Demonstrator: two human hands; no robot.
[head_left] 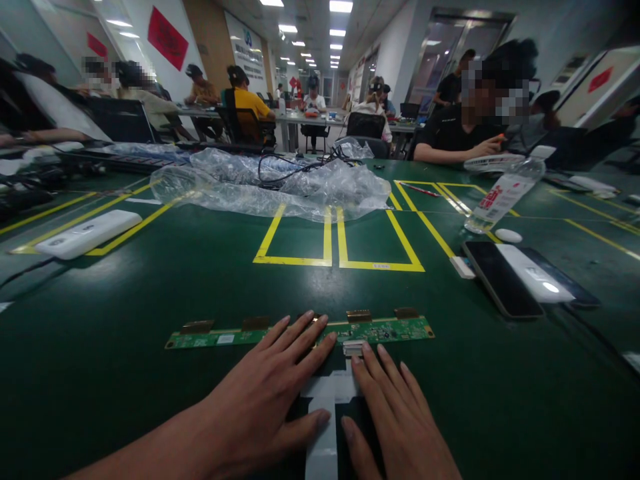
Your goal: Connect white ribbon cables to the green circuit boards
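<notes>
One green circuit board spans the frame's lower centre; the left hand, fingers outstretched, covers part of its middle; the right hand, fingers slightly spread, touches the white connector below.

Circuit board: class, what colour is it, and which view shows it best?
The circuit board is green; the head view, the only one, shows it best.

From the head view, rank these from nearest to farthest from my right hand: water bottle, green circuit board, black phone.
Measured from the right hand:
1. Green circuit board: just ahead of the fingers.
2. Black phone: ahead, to the right.
3. Water bottle: also right, beyond the phone.
</notes>
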